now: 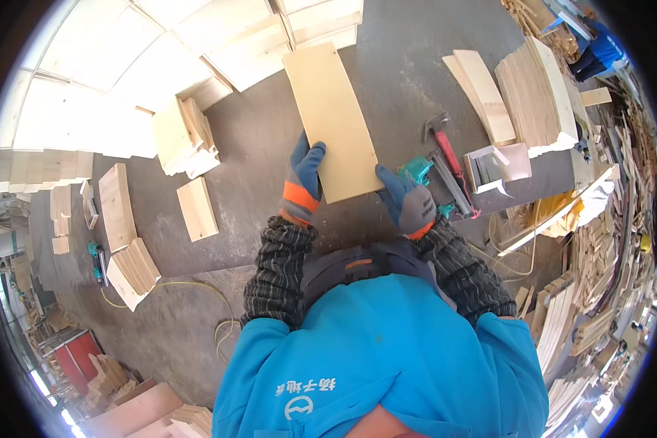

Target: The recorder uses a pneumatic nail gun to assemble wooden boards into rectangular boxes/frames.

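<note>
A long, pale rectangular wooden board [332, 124] is held over the dark worktable, its far end slanting to the left. My left hand [306, 171], in a blue and grey glove with an orange cuff, grips the board's left edge with the thumb on top. My right hand [409, 201], gloved alike, holds the near right corner, its fingers partly hidden. Just beyond my right hand lie a teal nail gun [417, 170] and a claw hammer [445, 146] with a red handle.
Thin boards [482, 95] and a thick board stack [529, 95] stand right, near a small open box [493, 168] of metal strips. Left are more boards [197, 208] and a second nail gun [96, 263]. A yellow hose [223, 314] trails below; a person [598, 51] works far right.
</note>
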A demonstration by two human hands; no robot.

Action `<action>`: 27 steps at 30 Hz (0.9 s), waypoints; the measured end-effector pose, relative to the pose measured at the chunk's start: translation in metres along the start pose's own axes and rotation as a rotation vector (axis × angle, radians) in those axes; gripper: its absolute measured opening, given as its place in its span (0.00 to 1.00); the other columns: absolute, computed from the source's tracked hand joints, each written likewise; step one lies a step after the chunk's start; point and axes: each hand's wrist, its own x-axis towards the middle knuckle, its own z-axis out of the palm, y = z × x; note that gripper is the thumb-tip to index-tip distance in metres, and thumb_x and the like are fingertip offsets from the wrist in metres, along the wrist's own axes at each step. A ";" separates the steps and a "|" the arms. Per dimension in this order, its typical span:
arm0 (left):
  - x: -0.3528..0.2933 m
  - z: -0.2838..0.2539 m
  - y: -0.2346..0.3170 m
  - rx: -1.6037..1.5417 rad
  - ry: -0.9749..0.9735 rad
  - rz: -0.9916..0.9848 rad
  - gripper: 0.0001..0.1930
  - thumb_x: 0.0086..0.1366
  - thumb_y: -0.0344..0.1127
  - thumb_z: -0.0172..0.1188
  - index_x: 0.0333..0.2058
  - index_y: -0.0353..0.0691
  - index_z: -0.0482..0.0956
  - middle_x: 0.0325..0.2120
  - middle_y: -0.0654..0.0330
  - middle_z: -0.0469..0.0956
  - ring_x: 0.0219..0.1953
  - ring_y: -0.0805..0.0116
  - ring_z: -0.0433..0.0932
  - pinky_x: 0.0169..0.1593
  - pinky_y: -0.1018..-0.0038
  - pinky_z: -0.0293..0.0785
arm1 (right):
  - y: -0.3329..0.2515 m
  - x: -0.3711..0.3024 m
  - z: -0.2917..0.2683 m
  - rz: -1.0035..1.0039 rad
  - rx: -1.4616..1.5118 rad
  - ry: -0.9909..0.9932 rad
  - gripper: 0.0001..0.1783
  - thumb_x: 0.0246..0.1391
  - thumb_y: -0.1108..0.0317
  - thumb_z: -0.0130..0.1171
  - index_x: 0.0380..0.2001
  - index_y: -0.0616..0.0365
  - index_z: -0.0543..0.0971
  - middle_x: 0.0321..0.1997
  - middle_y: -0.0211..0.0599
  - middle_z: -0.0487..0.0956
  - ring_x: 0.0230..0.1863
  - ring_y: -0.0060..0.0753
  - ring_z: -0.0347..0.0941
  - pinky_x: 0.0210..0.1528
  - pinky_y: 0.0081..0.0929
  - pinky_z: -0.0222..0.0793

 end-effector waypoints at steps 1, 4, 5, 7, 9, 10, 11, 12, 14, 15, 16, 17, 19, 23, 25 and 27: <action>-0.003 -0.003 -0.002 0.089 0.011 0.034 0.29 0.82 0.34 0.55 0.76 0.32 0.64 0.62 0.49 0.80 0.59 0.63 0.82 0.59 0.67 0.82 | 0.003 -0.001 0.002 0.005 0.006 -0.010 0.33 0.65 0.69 0.65 0.73 0.54 0.73 0.41 0.53 0.85 0.39 0.59 0.82 0.40 0.52 0.78; -0.032 -0.005 0.004 0.338 0.134 -0.017 0.33 0.80 0.38 0.61 0.77 0.33 0.62 0.62 0.49 0.81 0.58 0.64 0.81 0.58 0.67 0.82 | 0.006 0.002 0.001 0.008 0.019 -0.010 0.35 0.63 0.70 0.64 0.73 0.54 0.72 0.36 0.50 0.83 0.36 0.57 0.81 0.38 0.52 0.77; -0.044 -0.013 0.005 0.415 0.102 0.007 0.38 0.77 0.38 0.67 0.78 0.36 0.60 0.61 0.50 0.82 0.57 0.60 0.83 0.57 0.66 0.82 | 0.009 0.000 0.002 -0.013 -0.011 -0.011 0.35 0.63 0.71 0.64 0.73 0.54 0.72 0.36 0.50 0.83 0.36 0.57 0.81 0.38 0.52 0.76; -0.073 -0.017 0.009 0.553 0.023 0.018 0.38 0.76 0.38 0.68 0.78 0.37 0.62 0.62 0.50 0.82 0.57 0.59 0.83 0.57 0.66 0.82 | 0.007 0.006 -0.003 -0.030 -0.011 -0.019 0.34 0.63 0.71 0.63 0.73 0.54 0.72 0.37 0.51 0.84 0.36 0.58 0.82 0.37 0.51 0.76; -0.095 -0.013 0.022 0.846 -0.090 0.052 0.36 0.71 0.35 0.72 0.74 0.39 0.70 0.64 0.47 0.81 0.58 0.59 0.85 0.57 0.67 0.83 | 0.007 0.007 -0.006 -0.012 -0.005 -0.048 0.34 0.63 0.71 0.63 0.73 0.54 0.73 0.38 0.51 0.84 0.37 0.58 0.82 0.37 0.51 0.76; -0.097 -0.015 0.017 0.843 -0.092 0.041 0.36 0.71 0.35 0.72 0.74 0.39 0.70 0.64 0.47 0.81 0.58 0.59 0.85 0.57 0.67 0.83 | 0.009 0.007 -0.007 -0.003 -0.003 -0.066 0.33 0.64 0.71 0.63 0.72 0.54 0.73 0.38 0.52 0.84 0.37 0.59 0.82 0.37 0.50 0.76; -0.098 -0.018 0.010 0.906 -0.097 0.130 0.34 0.71 0.33 0.73 0.72 0.39 0.73 0.65 0.47 0.81 0.58 0.60 0.85 0.57 0.67 0.83 | 0.009 0.010 -0.006 -0.006 0.001 -0.075 0.33 0.64 0.71 0.63 0.72 0.54 0.73 0.38 0.52 0.84 0.37 0.59 0.82 0.37 0.50 0.76; -0.098 -0.022 0.004 0.968 -0.103 0.221 0.31 0.70 0.31 0.73 0.70 0.38 0.76 0.66 0.46 0.81 0.58 0.61 0.86 0.57 0.68 0.83 | 0.011 0.012 -0.006 -0.029 0.045 -0.072 0.32 0.64 0.71 0.64 0.71 0.54 0.74 0.38 0.52 0.85 0.37 0.59 0.82 0.37 0.50 0.76; -0.095 -0.028 -0.005 0.920 -0.088 0.189 0.30 0.70 0.29 0.72 0.69 0.38 0.77 0.65 0.45 0.81 0.57 0.60 0.86 0.56 0.68 0.84 | 0.012 0.015 -0.005 -0.053 0.091 -0.076 0.31 0.64 0.71 0.65 0.70 0.54 0.75 0.38 0.52 0.85 0.36 0.59 0.82 0.36 0.49 0.75; -0.096 -0.030 -0.008 0.874 -0.081 0.164 0.28 0.70 0.28 0.72 0.68 0.37 0.79 0.64 0.44 0.82 0.56 0.60 0.87 0.55 0.69 0.85 | 0.013 0.016 -0.005 -0.043 0.091 -0.095 0.30 0.64 0.72 0.66 0.69 0.54 0.76 0.37 0.52 0.85 0.36 0.58 0.83 0.36 0.49 0.76; -0.098 -0.032 -0.010 0.872 -0.076 0.159 0.28 0.70 0.28 0.72 0.68 0.37 0.79 0.64 0.44 0.82 0.56 0.60 0.87 0.55 0.69 0.85 | 0.013 0.017 -0.004 -0.032 0.091 -0.114 0.29 0.64 0.72 0.66 0.68 0.54 0.77 0.37 0.52 0.85 0.36 0.58 0.83 0.36 0.49 0.76; -0.099 -0.029 -0.006 0.918 -0.070 0.225 0.27 0.71 0.27 0.72 0.67 0.36 0.80 0.63 0.44 0.83 0.54 0.60 0.88 0.55 0.69 0.85 | 0.015 0.017 -0.003 -0.031 0.092 -0.119 0.29 0.64 0.72 0.66 0.68 0.54 0.77 0.37 0.52 0.85 0.36 0.58 0.83 0.36 0.49 0.76; -0.100 -0.026 -0.003 0.962 -0.064 0.287 0.25 0.71 0.26 0.71 0.66 0.36 0.81 0.61 0.43 0.84 0.53 0.60 0.89 0.54 0.69 0.85 | 0.017 0.016 -0.003 -0.061 0.095 -0.120 0.28 0.64 0.72 0.67 0.67 0.54 0.77 0.37 0.53 0.85 0.36 0.58 0.83 0.36 0.48 0.76; -0.099 -0.023 -0.001 0.996 -0.045 0.354 0.23 0.71 0.28 0.72 0.64 0.35 0.83 0.58 0.44 0.86 0.51 0.59 0.90 0.53 0.68 0.86 | 0.013 0.017 -0.007 -0.070 0.059 -0.129 0.27 0.64 0.72 0.66 0.66 0.54 0.78 0.40 0.54 0.86 0.38 0.58 0.84 0.37 0.48 0.78; -0.096 -0.026 -0.004 1.001 -0.043 0.374 0.23 0.71 0.28 0.72 0.63 0.35 0.83 0.57 0.44 0.87 0.51 0.59 0.91 0.53 0.69 0.86 | 0.013 0.018 -0.009 -0.074 0.095 -0.125 0.26 0.65 0.73 0.64 0.67 0.54 0.77 0.41 0.54 0.87 0.39 0.58 0.85 0.39 0.47 0.80; -0.094 -0.032 -0.007 0.956 -0.063 0.251 0.21 0.71 0.29 0.72 0.62 0.36 0.84 0.56 0.44 0.87 0.49 0.59 0.91 0.51 0.68 0.86 | 0.012 0.020 -0.011 -0.091 0.089 -0.136 0.26 0.65 0.73 0.63 0.67 0.54 0.77 0.42 0.54 0.87 0.40 0.58 0.86 0.39 0.47 0.80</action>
